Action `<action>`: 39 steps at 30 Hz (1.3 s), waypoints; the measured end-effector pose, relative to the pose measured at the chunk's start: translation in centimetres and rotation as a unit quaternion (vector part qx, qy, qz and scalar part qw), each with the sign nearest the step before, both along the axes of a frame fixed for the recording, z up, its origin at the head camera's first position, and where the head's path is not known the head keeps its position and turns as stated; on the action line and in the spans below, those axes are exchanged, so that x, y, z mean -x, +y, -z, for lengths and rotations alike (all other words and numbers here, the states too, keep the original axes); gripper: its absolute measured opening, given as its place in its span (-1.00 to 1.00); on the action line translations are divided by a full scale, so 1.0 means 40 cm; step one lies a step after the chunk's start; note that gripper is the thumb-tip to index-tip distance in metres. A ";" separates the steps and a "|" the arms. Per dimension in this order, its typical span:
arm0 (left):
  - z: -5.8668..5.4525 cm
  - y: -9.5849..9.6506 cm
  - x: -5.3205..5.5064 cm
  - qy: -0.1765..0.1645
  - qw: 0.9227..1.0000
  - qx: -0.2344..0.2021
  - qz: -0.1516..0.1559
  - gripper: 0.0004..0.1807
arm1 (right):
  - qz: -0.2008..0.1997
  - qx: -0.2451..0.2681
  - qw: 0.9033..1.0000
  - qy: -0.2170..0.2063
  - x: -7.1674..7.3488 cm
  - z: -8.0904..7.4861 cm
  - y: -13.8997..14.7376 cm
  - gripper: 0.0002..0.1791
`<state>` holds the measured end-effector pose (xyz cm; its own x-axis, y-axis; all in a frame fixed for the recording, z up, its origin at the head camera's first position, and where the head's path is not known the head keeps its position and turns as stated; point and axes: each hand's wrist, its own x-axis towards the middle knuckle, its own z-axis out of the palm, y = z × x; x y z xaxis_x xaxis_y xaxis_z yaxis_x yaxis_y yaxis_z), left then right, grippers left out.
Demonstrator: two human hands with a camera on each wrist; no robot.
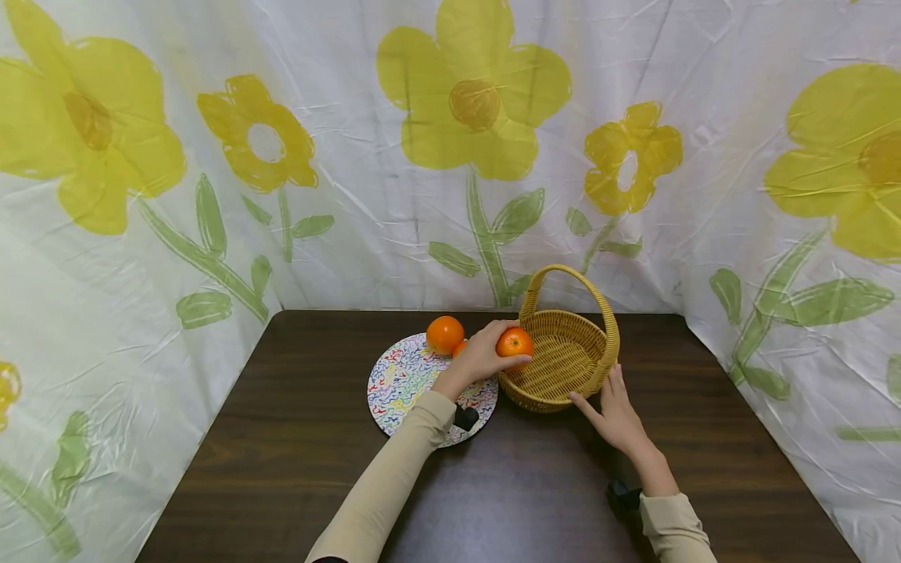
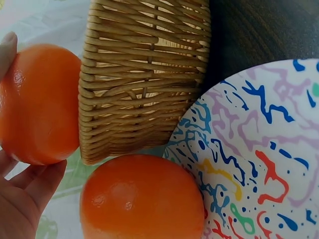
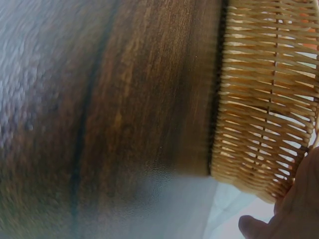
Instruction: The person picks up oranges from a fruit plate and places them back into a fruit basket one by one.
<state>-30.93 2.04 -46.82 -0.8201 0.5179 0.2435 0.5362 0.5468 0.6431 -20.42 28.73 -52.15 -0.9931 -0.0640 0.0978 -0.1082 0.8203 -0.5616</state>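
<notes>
My left hand (image 1: pixel 482 356) grips an orange (image 1: pixel 515 341) at the left rim of a wicker basket (image 1: pixel 538 403) with an arched handle. In the left wrist view, thumb and fingers curl round this orange (image 2: pixel 40 104), which overlaps the basket's rim (image 2: pixel 85 89). My right hand (image 1: pixel 615 414) touches the basket's right front side, its fingers extended along the woven wall and its thumb held apart. On the patterned round plate (image 1: pixel 394 391) sits another orange (image 1: pixel 445 335); one more (image 1: pixel 459 349) shows partly behind my left hand.
The dark wooden table (image 1: pixel 281 438) carries the plate on the left and the basket beside it on the right. A white curtain (image 1: pixel 338 258) with yellow flowers hangs along the table's back and sides. The basket handle (image 1: pixel 611 328) arches above its opening.
</notes>
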 end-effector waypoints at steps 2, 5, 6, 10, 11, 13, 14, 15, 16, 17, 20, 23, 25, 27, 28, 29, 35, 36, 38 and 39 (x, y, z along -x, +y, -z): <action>0.003 0.001 0.004 0.004 1.000 0.002 0.000 -0.19 | 0.000 0.000 1.000 0.000 0.001 0.000 -0.001 0.00; 0.006 0.003 0.009 0.009 1.000 0.007 0.002 -0.19 | 0.000 0.004 1.000 0.002 0.003 -0.001 -0.004 0.00; 0.007 0.003 0.011 0.010 1.000 0.010 0.002 -0.19 | -0.001 0.004 1.000 0.003 0.004 -0.001 -0.005 0.00; 0.007 0.003 0.015 0.016 1.000 0.023 0.002 -0.18 | -0.005 0.006 1.000 0.004 0.009 0.001 -0.012 0.00; 0.006 0.003 0.015 0.017 1.000 0.024 0.003 -0.17 | -0.005 0.005 1.000 0.003 0.011 0.001 -0.014 0.00; 0.005 0.004 0.017 0.018 0.999 0.029 0.005 -0.18 | -0.004 0.004 1.000 0.002 0.012 0.002 -0.016 0.00; 0.005 0.006 0.019 0.019 0.999 0.031 0.007 -0.18 | -0.004 0.005 1.000 0.003 0.012 0.001 -0.016 0.00; 0.006 0.008 0.020 0.020 0.999 0.035 0.008 -0.19 | -0.003 0.004 1.000 0.005 0.012 0.001 -0.016 0.00; 0.006 0.010 0.021 0.021 0.999 0.036 0.011 -0.20 | -0.003 0.004 1.000 0.006 0.012 0.001 -0.016 0.00; 0.007 0.012 0.023 0.022 0.999 0.039 0.013 -0.20 | -0.003 0.004 1.000 0.008 0.012 0.000 -0.015 0.00; 0.011 0.020 0.025 0.025 0.999 0.043 0.018 -0.23 | -0.003 0.005 1.000 0.014 0.010 -0.001 -0.013 0.00; 0.016 0.028 0.024 0.028 0.998 0.049 0.022 -0.24 | -0.002 0.004 1.000 0.013 0.005 0.000 -0.013 -0.01; 0.021 0.032 0.022 0.030 0.998 0.054 0.023 -0.25 | 0.000 0.002 1.000 0.008 0.001 0.001 -0.013 -0.01; 0.025 0.036 0.020 0.031 0.998 0.058 0.021 -0.26 | 0.000 0.004 1.000 0.002 -0.002 0.001 -0.013 -0.01; 0.027 0.038 0.019 0.031 0.998 0.060 0.021 -0.27 | 0.001 0.004 1.000 -0.001 -0.004 0.002 -0.013 -0.01; 0.029 0.039 0.018 0.031 0.997 0.062 0.020 -0.27 | 0.001 0.005 1.000 -0.002 -0.005 0.002 -0.013 -0.01; 0.040 0.051 0.020 0.039 0.996 0.076 0.012 -0.25 | 0.002 0.002 1.000 0.005 -0.004 0.002 -0.008 -0.01; 0.041 0.053 0.021 0.038 0.996 0.077 0.010 -0.26 | 0.002 0.001 1.000 0.007 -0.003 0.002 -0.007 -0.01; 0.042 0.057 0.023 0.035 0.996 0.080 0.007 -0.26 | 0.002 0.001 1.000 0.011 -0.001 0.002 -0.004 -0.01; 0.042 0.059 0.025 0.035 0.996 0.083 0.006 -0.26 | 0.003 0.001 1.000 0.012 0.000 0.002 -0.003 -0.01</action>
